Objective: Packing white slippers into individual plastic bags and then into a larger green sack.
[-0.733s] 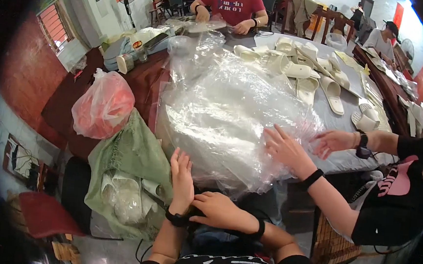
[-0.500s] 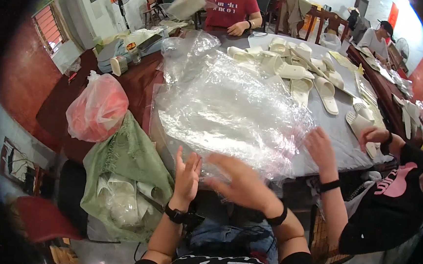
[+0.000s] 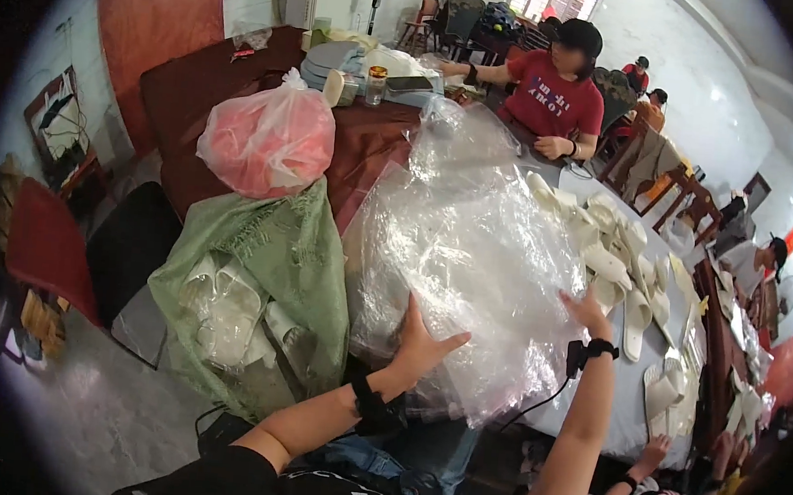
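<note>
Plastic film (image 3: 484, 244), clear, glossy, crinkled, loosely layered

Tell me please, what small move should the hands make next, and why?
Perhaps the left hand and right hand should press gently inward to even up the clear plastic pile: both are open, one at its near left, the other at its right, and its edges look uneven.

Gloss concentrated in the clear plastic film (image 3: 479, 253); slippers (image 3: 639, 321) look matt.
Film: thin, crinkled, with bright specular streaks. Knotted bag (image 3: 271, 138): thin translucent plastic, creased, soft sheen. Sack (image 3: 265, 224): coarse green weave, rough, frayed strands. Slippers: smooth, foam- or rubber-like. Grey table covering (image 3: 625, 392): smooth, low sheen; cloth or plastic, cannot tell. Floor (image 3: 123, 412): smooth, faintly glossy.
</note>
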The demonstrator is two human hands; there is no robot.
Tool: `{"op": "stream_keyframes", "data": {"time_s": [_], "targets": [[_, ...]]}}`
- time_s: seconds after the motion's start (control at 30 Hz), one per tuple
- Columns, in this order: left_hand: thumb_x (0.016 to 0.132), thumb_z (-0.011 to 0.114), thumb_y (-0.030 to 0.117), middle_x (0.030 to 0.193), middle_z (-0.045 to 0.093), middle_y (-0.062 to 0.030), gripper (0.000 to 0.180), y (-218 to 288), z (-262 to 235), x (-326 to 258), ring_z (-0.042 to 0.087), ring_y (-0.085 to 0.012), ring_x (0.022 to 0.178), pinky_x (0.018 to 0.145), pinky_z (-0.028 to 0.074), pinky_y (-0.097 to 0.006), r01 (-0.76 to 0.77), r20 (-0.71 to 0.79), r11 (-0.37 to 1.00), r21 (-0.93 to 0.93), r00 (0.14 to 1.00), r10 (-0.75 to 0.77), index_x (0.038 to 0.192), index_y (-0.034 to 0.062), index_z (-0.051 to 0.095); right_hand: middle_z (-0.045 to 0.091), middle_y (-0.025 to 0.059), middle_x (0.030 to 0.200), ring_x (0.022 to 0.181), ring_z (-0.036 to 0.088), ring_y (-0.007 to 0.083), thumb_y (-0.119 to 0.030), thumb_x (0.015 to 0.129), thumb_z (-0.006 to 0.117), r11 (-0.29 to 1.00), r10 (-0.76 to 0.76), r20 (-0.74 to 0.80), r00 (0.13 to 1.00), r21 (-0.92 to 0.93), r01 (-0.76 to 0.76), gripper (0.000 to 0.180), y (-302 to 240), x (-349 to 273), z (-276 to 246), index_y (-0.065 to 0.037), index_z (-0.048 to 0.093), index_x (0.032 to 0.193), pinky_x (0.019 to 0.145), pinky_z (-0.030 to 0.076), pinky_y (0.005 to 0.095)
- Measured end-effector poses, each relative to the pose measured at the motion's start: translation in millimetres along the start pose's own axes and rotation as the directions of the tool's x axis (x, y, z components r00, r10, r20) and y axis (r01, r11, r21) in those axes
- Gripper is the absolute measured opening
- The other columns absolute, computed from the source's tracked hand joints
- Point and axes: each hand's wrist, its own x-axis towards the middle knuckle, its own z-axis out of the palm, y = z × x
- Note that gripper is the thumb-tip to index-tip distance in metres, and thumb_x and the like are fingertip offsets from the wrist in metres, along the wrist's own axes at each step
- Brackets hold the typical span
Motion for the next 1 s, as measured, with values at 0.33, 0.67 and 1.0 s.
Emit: {"op": "stream_keyframes", "data": {"time_s": [0.33,0.67,1.0], "targets": [[0.072,0.069,0.001,0.145,0.010,-0.0246,0.109,16.0,35.4,-11.2,0.017,-0.0297,0.134,0.109,0.019,-0.036,-0.211,-0.040,0.968,-0.135,0.977,0.208,0.141,0.0041,-0.015,0.040,0.0267,0.133,0.126,0.039,0.0324,-0.060,0.077,0.060,0.995,0.060,0.258,0.964,-0.099,-0.035,0.100,-33.5,-62.2,-21.5,0.008,0.020,0.138,0.104,0.030,0.0348],[0.073,0.048,-0.006,0.138,0.034,-0.0164,0.077,58.6,-73.2,-2.4,0.038,-0.0245,0.122,0.101,0.035,-0.035,-0.629,-0.169,0.740,0.240,0.723,0.670,0.143,0.0063,0.020,0.062,0.0093,0.103,0.092,0.057,0.0137,-0.020,0.081,0.071,0.653,-0.092,0.043,0.995,0.757,0.028,0.058,-87.9,-107.3,51.0,0.003,0.043,0.126,0.078,0.046,0.0269],[0.081,0.053,0.002,0.135,0.040,-0.0143,0.074,37.7,-121.8,28.8,0.043,-0.0221,0.117,0.098,0.036,-0.031,-0.078,-0.098,0.997,-0.020,0.992,0.075,0.145,0.0115,0.017,0.047,0.0218,0.126,0.110,0.051,0.0246,-0.036,0.078,0.070,0.725,0.076,0.117,0.990,0.675,-0.136,0.078,-110.8,-104.0,82.3,0.003,0.032,0.135,0.090,0.042,0.0350]]}}
